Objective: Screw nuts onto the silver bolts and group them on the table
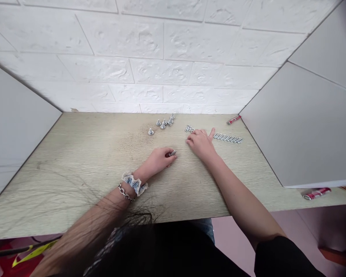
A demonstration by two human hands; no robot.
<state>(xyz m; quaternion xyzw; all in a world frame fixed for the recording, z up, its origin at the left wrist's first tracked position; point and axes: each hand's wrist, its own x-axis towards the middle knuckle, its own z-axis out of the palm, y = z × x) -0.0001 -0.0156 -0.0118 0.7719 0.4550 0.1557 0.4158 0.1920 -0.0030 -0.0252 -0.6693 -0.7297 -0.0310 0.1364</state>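
Two hands are over the middle of the worktop [89, 154]. The left hand [158, 159] pinches a bolt [173, 153] between thumb and fingers, one end poking out. The right hand [201, 144] curls its fingers down beside the nuts [188, 128]; whether it grips one, I cannot tell. Nuts this small seem best taken singly, by the rim, without scattering the pile, the left pinch firm meanwhile. A row of screws [229, 138] runs toward the right edge. More bolts [163, 125] stand stem-up near the back edge; a red cylinder [233, 120] lies by the back right corner.
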